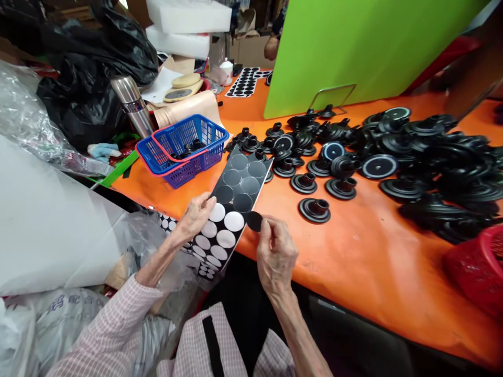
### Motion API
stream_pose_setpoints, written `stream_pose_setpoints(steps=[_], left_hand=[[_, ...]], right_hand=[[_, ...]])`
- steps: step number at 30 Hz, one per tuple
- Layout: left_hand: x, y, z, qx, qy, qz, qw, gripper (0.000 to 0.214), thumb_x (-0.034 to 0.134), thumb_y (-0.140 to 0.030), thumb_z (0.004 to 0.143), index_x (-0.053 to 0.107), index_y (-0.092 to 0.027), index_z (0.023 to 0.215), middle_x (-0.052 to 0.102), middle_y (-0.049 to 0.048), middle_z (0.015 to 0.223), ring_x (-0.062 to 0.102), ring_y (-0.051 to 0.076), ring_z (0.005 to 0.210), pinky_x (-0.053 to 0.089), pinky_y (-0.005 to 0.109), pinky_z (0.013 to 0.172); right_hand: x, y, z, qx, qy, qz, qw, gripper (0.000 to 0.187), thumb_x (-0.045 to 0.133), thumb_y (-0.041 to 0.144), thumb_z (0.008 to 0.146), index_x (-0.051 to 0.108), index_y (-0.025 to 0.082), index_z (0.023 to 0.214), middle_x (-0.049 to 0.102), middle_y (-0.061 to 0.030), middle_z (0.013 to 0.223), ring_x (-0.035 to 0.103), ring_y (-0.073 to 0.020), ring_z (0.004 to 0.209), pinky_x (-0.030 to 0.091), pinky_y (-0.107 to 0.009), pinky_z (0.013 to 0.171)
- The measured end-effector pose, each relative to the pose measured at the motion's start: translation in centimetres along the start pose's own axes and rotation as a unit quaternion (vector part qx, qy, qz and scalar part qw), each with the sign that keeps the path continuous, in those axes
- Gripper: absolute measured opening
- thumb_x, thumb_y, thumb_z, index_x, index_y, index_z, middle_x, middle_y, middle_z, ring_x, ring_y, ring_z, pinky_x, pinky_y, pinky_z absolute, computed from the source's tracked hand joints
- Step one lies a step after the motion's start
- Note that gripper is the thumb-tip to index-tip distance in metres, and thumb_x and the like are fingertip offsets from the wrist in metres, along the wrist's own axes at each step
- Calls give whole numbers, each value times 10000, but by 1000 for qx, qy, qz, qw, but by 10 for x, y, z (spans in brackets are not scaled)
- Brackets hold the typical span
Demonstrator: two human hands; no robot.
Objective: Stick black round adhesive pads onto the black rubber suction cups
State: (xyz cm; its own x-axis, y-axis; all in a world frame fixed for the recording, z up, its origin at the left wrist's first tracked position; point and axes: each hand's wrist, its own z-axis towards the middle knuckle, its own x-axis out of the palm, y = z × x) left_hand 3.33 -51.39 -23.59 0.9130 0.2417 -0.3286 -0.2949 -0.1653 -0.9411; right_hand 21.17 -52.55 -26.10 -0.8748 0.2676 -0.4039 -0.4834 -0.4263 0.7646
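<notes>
Orange tabletop (353, 251): spreads ahead of my hands and off to their right. Heap of black bases (432, 157): well beyond my right hand, far to the right. Blue basket (184, 149): ahead of my left hand. Pad sheet (236, 193): lies between my hands, with its long axis slanting from my lap away and rightward and its far end over the tabletop. Single base (314, 209): apart from the heap, just ahead-right of my right hand, the nearer of the two. Left hand (196, 214): clamped on the sheet's left edge. Right hand (277, 256): apart from the left, pinching a black disc (254, 221) just beside the sheet's right edge; whether the disc touches the sheet I cannot tell.
</notes>
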Motion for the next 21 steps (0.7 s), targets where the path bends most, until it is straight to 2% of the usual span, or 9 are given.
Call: stream_pose_setpoints(steps=[3, 5, 7, 9, 12, 14, 16, 19, 21], left_hand=[[8, -4, -9, 89, -156, 208, 961, 168, 587, -259, 804, 577, -172, 947, 567, 50, 877, 531, 202, 844, 415, 331, 783], [16, -11, -19, 113, -177, 244, 947, 109, 556, -284, 833, 550, -181, 867, 544, 31, 812, 521, 184, 793, 407, 315, 748], [23, -20, -30, 93, -86, 215, 968, 231, 503, -355, 876, 489, -192, 713, 480, -13, 659, 478, 140, 650, 382, 276, 654], [30, -27, -37, 36, 63, 121, 990, 303, 488, -413, 877, 462, -193, 669, 444, -37, 587, 444, 111, 564, 352, 246, 574], [37, -32, -37, -69, 199, -55, 976, 220, 490, -387, 845, 493, -192, 742, 463, -54, 567, 412, 85, 495, 309, 211, 492], [42, -35, -36, -92, 201, -100, 970, 165, 484, -344, 829, 503, -190, 773, 473, -58, 551, 395, 76, 480, 298, 197, 483], [48, -41, -37, -76, 213, -82, 971, 153, 465, -326, 837, 519, -189, 799, 491, -49, 543, 424, 85, 492, 327, 198, 503], [65, -59, -41, -7, 237, 49, 970, 216, 430, -347, 885, 576, -187, 882, 588, 5, 655, 541, 131, 594, 430, 252, 610], [85, -73, -41, 59, 173, 166, 969, 255, 411, -307, 906, 607, -176, 1002, 653, 75, 893, 609, 180, 770, 470, 321, 770]], right_hand=[[-9, -2, 1, -1, -5, -7, 1000, 151, 451, 210, 961, 580, 198, 883, 657, -42, 851, 648, -151, 782, 538, -275, 703], [-10, -3, -3, -27, -8, -15, 999, 141, 454, 178, 958, 582, 190, 902, 661, -54, 869, 655, -154, 806, 543, -272, 713], [-8, -4, -9, -62, -23, -28, 997, 139, 462, 143, 949, 594, 186, 942, 672, -74, 921, 666, -167, 862, 553, -283, 735], [-6, -2, -14, -105, -31, -27, 994, 164, 476, 119, 936, 609, 193, 997, 679, -88, 981, 666, -181, 919, 562, -304, 765], [-13, 2, -19, -122, 22, 23, 992, 216, 490, 146, 936, 623, 217, 1090, 658, -97, 1108, 631, -198, 1049, 554, -350, 858], [-23, 4, -20, -51, 56, 60, 995, 236, 505, 217, 940, 606, 226, 1153, 619, -106, 1200, 600, -212, 1107, 541, -383, 888], [-34, 3, -19, 71, 50, 93, 992, 219, 536, 306, 926, 606, 210, 1110, 637, -102, 1130, 631, -210, 1004, 552, -379, 818], [-49, -1, -12, 218, -18, 145, 965, 213, 576, 404, 884, 595, 192, 875, 638, -26, 806, 619, -159, 709, 528, -310, 655], [-61, -4, -4, 240, -85, 152, 955, 241, 589, 425, 861, 569, 194, 796, 597, 4, 726, 583, -140, 661, 497, -284, 633]])
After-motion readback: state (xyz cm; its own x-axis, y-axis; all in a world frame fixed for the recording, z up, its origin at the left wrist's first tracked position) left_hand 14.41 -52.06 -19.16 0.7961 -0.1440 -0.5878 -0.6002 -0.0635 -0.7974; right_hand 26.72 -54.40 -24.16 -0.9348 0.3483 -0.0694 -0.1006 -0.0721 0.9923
